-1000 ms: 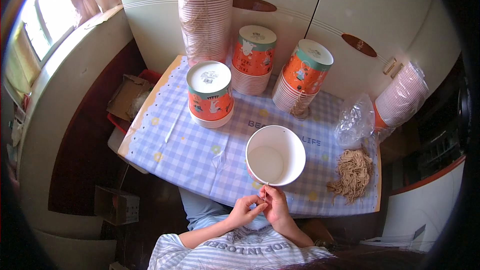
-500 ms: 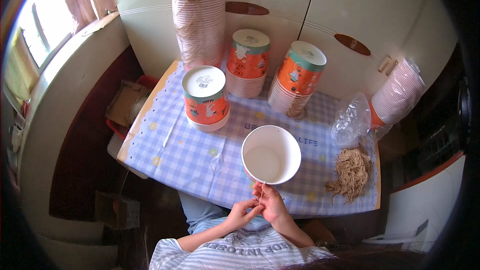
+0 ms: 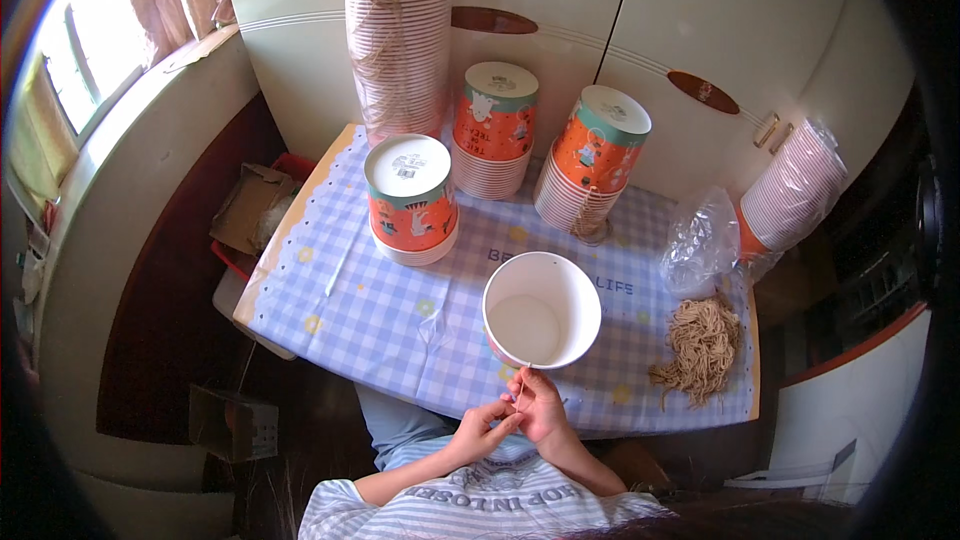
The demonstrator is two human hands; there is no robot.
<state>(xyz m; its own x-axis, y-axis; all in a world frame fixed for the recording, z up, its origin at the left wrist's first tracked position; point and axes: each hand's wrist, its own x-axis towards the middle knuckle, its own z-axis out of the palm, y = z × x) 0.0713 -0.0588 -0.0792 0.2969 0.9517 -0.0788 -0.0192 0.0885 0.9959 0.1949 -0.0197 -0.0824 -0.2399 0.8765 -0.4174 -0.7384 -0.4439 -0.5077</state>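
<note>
A white-lined paper bucket (image 3: 545, 285) stands open-topped near the front edge of the table. A short thin string (image 3: 519, 400) runs down from the near side of its rim. My right hand (image 3: 542, 408) is just below that rim, fingers curled in a pinch on the string. Lower and to the left, my left hand (image 3: 485, 432) pinches the string's lower part between thumb and fingers. The fingers hide much of the string. On the right of the table lies a loose bundle of tan strings (image 3: 697, 348).
Upside-down orange buckets are stacked at the table's left (image 3: 412, 215), back middle (image 3: 495, 135) and back right (image 3: 590, 155). A tall wrapped stack (image 3: 398, 50) rises at the back left. A wrapped stack (image 3: 793, 185) leans right, beside a crumpled clear plastic bag (image 3: 700, 240). A checked cloth (image 3: 380, 335) covers the table.
Almost nothing differs. Both hands keep their pinch on the string by the bucket's rim, with the fingers shifted only slightly.
</note>
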